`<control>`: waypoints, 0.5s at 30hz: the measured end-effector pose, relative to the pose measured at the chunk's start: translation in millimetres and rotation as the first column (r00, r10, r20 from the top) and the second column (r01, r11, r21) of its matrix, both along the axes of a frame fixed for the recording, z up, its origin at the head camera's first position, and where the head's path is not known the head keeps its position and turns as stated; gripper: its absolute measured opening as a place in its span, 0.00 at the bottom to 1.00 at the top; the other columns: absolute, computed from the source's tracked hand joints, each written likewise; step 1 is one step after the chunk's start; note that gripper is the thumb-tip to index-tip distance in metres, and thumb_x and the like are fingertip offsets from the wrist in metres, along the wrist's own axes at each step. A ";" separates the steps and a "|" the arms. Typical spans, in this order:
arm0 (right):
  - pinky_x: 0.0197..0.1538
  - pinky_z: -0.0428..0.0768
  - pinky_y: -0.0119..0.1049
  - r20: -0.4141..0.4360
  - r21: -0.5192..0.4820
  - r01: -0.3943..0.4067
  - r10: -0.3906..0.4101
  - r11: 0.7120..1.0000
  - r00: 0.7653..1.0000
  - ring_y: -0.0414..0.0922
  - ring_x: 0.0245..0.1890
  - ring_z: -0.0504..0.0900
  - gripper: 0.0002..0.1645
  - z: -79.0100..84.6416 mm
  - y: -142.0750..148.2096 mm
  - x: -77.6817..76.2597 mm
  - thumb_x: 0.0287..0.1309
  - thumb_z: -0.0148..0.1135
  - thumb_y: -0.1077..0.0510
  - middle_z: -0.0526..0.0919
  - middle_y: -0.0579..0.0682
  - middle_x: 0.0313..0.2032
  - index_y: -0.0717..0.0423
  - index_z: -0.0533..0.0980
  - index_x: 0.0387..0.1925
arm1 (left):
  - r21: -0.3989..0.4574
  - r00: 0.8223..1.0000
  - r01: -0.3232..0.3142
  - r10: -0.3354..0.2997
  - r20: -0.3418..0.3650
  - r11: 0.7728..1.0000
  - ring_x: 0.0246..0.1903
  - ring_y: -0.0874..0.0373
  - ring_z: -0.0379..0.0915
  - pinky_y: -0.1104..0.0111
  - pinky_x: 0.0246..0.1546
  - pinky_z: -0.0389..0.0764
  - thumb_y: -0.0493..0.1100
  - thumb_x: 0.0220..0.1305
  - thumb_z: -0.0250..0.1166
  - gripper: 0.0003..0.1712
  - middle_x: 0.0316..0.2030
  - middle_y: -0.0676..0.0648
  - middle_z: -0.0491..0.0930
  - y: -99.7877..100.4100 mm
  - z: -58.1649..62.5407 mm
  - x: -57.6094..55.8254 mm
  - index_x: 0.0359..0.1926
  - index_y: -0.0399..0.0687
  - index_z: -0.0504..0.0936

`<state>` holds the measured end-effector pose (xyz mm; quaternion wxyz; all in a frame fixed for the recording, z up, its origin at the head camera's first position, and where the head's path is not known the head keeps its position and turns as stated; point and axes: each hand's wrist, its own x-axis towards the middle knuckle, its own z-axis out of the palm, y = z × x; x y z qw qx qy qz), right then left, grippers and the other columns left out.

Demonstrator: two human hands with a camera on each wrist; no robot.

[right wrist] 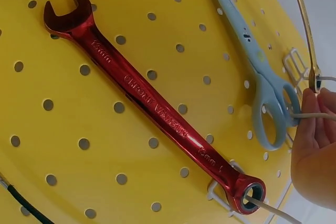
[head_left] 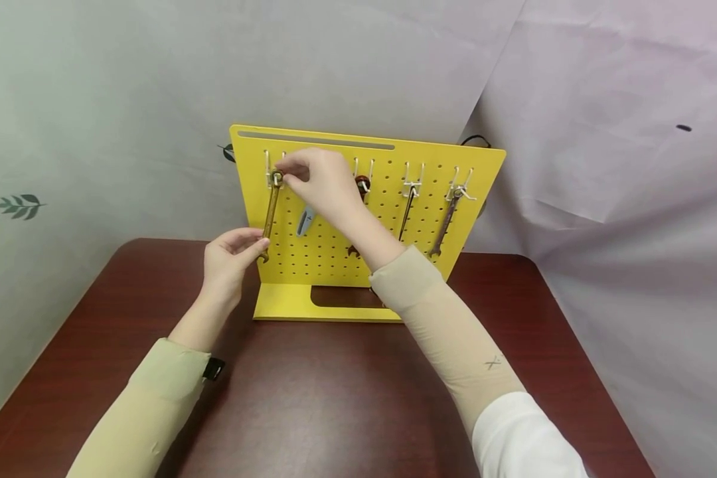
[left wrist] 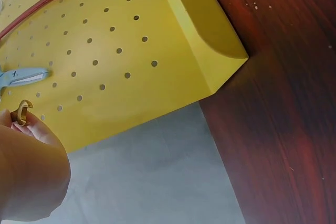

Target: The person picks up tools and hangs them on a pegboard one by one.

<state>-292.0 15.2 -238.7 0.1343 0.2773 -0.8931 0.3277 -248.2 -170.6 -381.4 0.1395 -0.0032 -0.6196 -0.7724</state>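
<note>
A gold combination wrench hangs down along the left side of the yellow pegboard. My right hand pinches its ring end at the leftmost white hook, and the hook's prong shows through the ring. Lower down, my left hand holds the shaft between thumb and fingers, just above the open jaw end. That gold end pokes out past the fingers in the left wrist view. Light blue scissors hang beside it, partly behind my right hand in the head view.
A red wrench hangs from a middle hook. Farther right are a thin dark-shafted tool and a grey wrench on their own hooks. The board's yellow base stands on a dark red wooden table, with a pale sheet behind.
</note>
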 end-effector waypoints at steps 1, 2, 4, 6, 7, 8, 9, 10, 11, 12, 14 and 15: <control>0.56 0.84 0.25 -0.001 -0.004 0.001 -0.001 1.000 1.000 0.39 0.50 0.90 0.14 -0.5 -0.1 0.2 0.74 0.66 0.59 0.92 0.47 0.53 0.51 0.87 0.56 | 0.002 1.000 -0.005 0.005 -0.004 1.000 0.32 0.67 0.85 0.78 0.39 0.85 0.26 0.66 0.71 0.19 0.28 0.61 0.89 0.4 0.1 -0.8 0.32 0.59 0.91; 0.56 0.84 0.25 0.001 -0.008 0.002 -0.002 1.000 1.000 0.39 0.50 0.90 0.14 -0.7 -0.1 0.5 0.74 0.66 0.59 0.92 0.47 0.53 0.51 0.87 0.57 | 0.004 1.000 -0.009 0.009 -0.008 1.000 0.32 0.67 0.85 0.78 0.39 0.85 0.26 0.66 0.71 0.19 0.28 0.61 0.89 0.7 0.1 -1.7 0.32 0.59 0.91; 0.57 0.83 0.25 0.003 -0.012 0.004 -0.004 1.000 1.000 0.39 0.51 0.90 0.15 -1.1 0.1 1.3 0.74 0.65 0.59 0.91 0.47 0.54 0.51 0.86 0.58 | 0.005 1.000 -0.017 0.017 -0.018 1.000 0.32 0.67 0.85 0.78 0.39 0.85 0.27 0.65 0.71 0.18 0.29 0.61 0.89 1.4 -0.3 -3.5 0.33 0.58 0.91; 0.57 0.83 0.26 0.012 -0.021 0.007 -0.006 1.000 1.000 0.40 0.52 0.90 0.15 -1.6 0.3 2.2 0.74 0.65 0.59 0.91 0.48 0.55 0.52 0.86 0.59 | -0.001 0.999 -0.024 0.024 -0.023 1.000 0.32 0.67 0.86 0.78 0.39 0.85 0.27 0.65 0.72 0.17 0.29 0.61 0.89 1.6 -1.4 -5.0 0.33 0.58 0.91; 0.57 0.84 0.26 0.014 -0.025 0.008 -0.008 1.000 1.000 0.40 0.52 0.90 0.15 -1.8 0.4 2.7 0.75 0.65 0.59 0.91 0.48 0.56 0.52 0.86 0.59 | -0.005 0.999 -0.026 0.026 -0.023 1.000 0.33 0.68 0.86 0.78 0.40 0.85 0.27 0.65 0.72 0.17 0.29 0.61 0.89 1.6 -1.9 -5.5 0.34 0.58 0.92; 0.58 0.84 0.26 0.014 -0.028 0.010 -0.009 1.000 1.000 0.40 0.53 0.90 0.16 -2.1 0.5 3.2 0.75 0.65 0.59 0.91 0.48 0.56 0.52 0.85 0.59 | -0.008 0.999 -0.028 0.028 -0.023 1.000 0.33 0.68 0.86 0.78 0.40 0.85 0.27 0.65 0.72 0.17 0.30 0.62 0.89 1.6 -2.5 -6.1 0.34 0.57 0.92; 0.58 0.84 0.26 0.016 -0.031 0.011 -0.010 0.999 1.000 0.40 0.53 0.90 0.16 -2.4 0.6 3.7 0.75 0.65 0.59 0.90 0.48 0.56 0.52 0.85 0.59 | -0.011 0.999 -0.030 0.030 -0.022 0.999 0.33 0.68 0.86 0.78 0.40 0.85 0.27 0.65 0.72 0.16 0.30 0.62 0.89 1.5 -3.0 -6.5 0.34 0.57 0.92; 0.58 0.84 0.26 0.016 -0.033 0.012 -0.011 0.999 1.000 0.40 0.53 0.90 0.16 -2.8 0.6 4.1 0.75 0.65 0.59 0.90 0.48 0.57 0.52 0.85 0.59 | -0.014 0.999 -0.032 0.032 -0.019 0.999 0.33 0.68 0.86 0.78 0.40 0.85 0.27 0.65 0.72 0.16 0.30 0.62 0.89 1.3 -3.4 -7.0 0.34 0.57 0.92; 0.58 0.84 0.26 0.017 -0.036 0.011 -0.010 0.999 1.000 0.40 0.53 0.90 0.16 -2.9 0.5 4.4 0.75 0.65 0.59 0.90 0.48 0.57 0.52 0.85 0.59 | -0.014 0.999 -0.033 0.033 -0.015 0.999 0.33 0.68 0.86 0.78 0.39 0.85 0.27 0.65 0.72 0.16 0.30 0.62 0.89 1.1 -4.0 -7.5 0.34 0.57 0.92; 0.58 0.84 0.26 0.020 -0.037 0.010 -0.010 0.999 1.000 0.40 0.53 0.90 0.16 -2.9 0.4 4.5 0.75 0.65 0.59 0.90 0.48 0.57 0.52 0.85 0.60 | -0.018 0.999 -0.035 0.034 -0.013 0.999 0.33 0.68 0.86 0.78 0.39 0.85 0.27 0.65 0.72 0.16 0.29 0.62 0.89 0.8 -4.4 -8.1 0.34 0.57 0.92; 0.58 0.83 0.25 0.022 -0.038 0.008 -0.007 0.999 1.000 0.40 0.53 0.90 0.16 -3.0 0.2 4.5 0.74 0.65 0.59 0.90 0.48 0.57 0.52 0.85 0.60 | -0.027 0.999 -0.038 0.038 -0.009 0.999 0.33 0.68 0.86 0.78 0.39 0.85 0.28 0.65 0.73 0.16 0.29 0.62 0.89 0.2 -5.1 -9.4 0.34 0.56 0.92; 0.57 0.83 0.25 0.020 -0.039 0.005 -0.004 0.999 1.000 0.41 0.53 0.90 0.16 -3.1 0.1 4.2 0.74 0.65 0.59 0.90 0.48 0.57 0.53 0.85 0.60 | -0.033 0.999 -0.040 0.040 -0.008 0.999 0.33 0.69 0.86 0.79 0.39 0.85 0.28 0.65 0.73 0.15 0.29 0.62 0.89 -0.2 -5.5 -10.1 0.34 0.56 0.92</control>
